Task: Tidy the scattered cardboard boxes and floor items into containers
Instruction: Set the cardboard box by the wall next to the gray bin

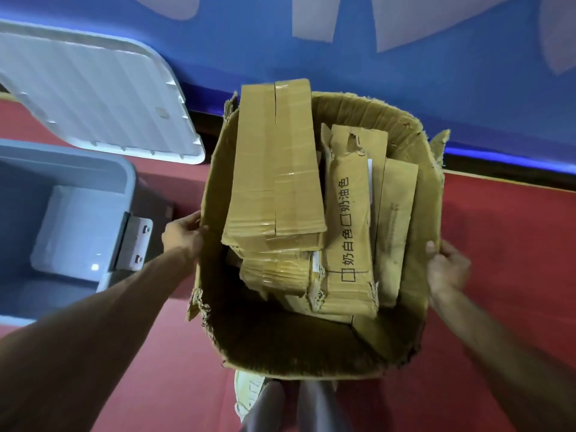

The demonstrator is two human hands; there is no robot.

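Observation:
A large open cardboard box [280,347] with torn edges fills the middle of the view, above the red floor. Several flattened cardboard boxes [276,169] stand packed inside it, one printed with black characters [347,232]. My left hand [182,233] grips the box's left wall at the rim. At the right wall, my right hand [447,266] grips the rim with the thumb over the edge.
A grey plastic bin [71,219] stands open at the left, its pale lid [103,95] leaning behind it. A blue wall [436,88] runs across the back. A pale crumpled item [246,394] lies on the red floor by my legs.

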